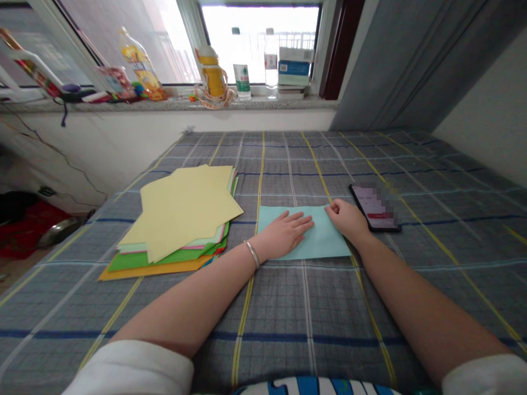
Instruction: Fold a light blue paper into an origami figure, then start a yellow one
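Observation:
A light blue sheet of paper [319, 241] lies flat on the plaid cloth in front of me, a wide rectangle that looks folded. My left hand [286, 235], with a silver bangle at the wrist, rests palm down on its left half, fingers stretched toward the right. At the sheet's far right corner, my right hand [343, 216] has its fingers curled in and pinched on the paper's edge. Part of the sheet is hidden under both hands. To the left is a stack of coloured paper [185, 206], with pale yellow sheets fanned on top and green and orange ones below.
A phone [375, 207] with a lit screen lies just beyond my right hand. Grey plaid cloth [444, 285] covers the surface. On the windowsill [177, 105] stand bottles, a yellow cup [213, 77], a tube [242, 81] and stacked boxes [293, 71].

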`<state>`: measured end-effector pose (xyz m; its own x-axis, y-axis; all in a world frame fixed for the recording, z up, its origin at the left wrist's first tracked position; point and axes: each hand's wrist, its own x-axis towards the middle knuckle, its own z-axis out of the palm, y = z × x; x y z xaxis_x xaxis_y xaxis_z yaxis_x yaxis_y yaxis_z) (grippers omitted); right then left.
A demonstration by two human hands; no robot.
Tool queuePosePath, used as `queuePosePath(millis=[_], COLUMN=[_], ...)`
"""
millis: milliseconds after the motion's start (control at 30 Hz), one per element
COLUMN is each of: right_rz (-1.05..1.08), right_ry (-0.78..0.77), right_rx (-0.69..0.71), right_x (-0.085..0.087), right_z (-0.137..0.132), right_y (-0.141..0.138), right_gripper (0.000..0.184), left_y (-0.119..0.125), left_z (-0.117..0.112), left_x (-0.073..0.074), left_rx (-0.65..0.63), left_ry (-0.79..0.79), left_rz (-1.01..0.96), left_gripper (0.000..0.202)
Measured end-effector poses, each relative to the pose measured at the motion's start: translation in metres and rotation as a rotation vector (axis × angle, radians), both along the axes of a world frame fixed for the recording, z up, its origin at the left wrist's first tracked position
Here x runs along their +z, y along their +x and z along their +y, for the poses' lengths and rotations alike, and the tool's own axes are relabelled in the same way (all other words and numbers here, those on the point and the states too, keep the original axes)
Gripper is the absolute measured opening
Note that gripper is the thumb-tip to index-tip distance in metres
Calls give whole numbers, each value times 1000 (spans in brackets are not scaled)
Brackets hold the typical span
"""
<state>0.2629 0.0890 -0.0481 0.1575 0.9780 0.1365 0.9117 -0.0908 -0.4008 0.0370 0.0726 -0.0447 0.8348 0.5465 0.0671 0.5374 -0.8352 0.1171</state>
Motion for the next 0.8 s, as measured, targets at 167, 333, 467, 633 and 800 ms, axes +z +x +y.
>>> queuePosePath(millis=[167,333,467,633,800], right_rz=[-5,4,7,16,11], right_ry=[-2,-16,-16,-19,-24], right_rx=[16,16,21,20,9], right_x=[1,2,2,2,3], right_z=[1,2,2,2,1], right_y=[1,2,2,2,1], right_gripper=[20,20,20,20,20], left_y=[-1,-1,1,7,15], left_z=[-7,-10,-11,-15,-21], left_x=[1,3,3,7,11], left_rx=[22,18,22,70,116], left_ry=[4,12,18,14,19], left_rz=[8,19,11,-4,-12], left_gripper=[62,75,78,79,77])
